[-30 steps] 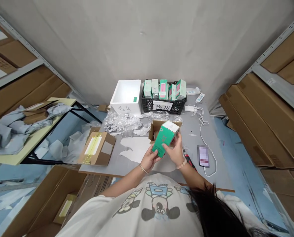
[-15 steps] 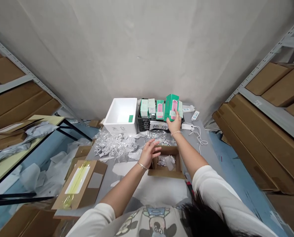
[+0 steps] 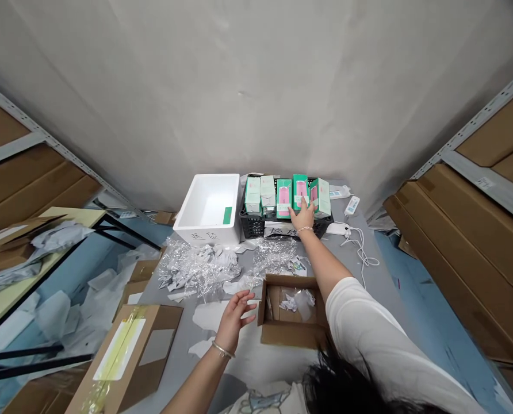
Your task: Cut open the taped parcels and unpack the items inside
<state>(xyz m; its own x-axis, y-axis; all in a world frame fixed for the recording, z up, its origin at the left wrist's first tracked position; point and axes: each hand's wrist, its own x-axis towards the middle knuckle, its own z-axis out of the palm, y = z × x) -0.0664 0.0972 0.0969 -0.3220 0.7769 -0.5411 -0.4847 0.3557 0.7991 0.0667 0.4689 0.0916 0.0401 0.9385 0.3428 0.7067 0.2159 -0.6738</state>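
As I view the counter from afar, the stock reads: one white bin, a green card inside; beside it, one black crate of upright boxes, paper sign on its front; white cable, to the right; one taped carton, near left. Crumpled plastic lies between my left grip and the bin; one open carton sits below the crate, partly behind my right arm. Right grip: fingers spread, touching the low front of a green box standing in the crate, second from the right; whether it bears any weight, I cannot tell. Left grip: spread, fingers lightly curled, holding nothing, just beside the open carton. Materials: smooth foam-like bin, latticed crate, brown cardboard, glossy wrinkled film, yellow tape; crumpled paper and a translucent bag within the open carton.
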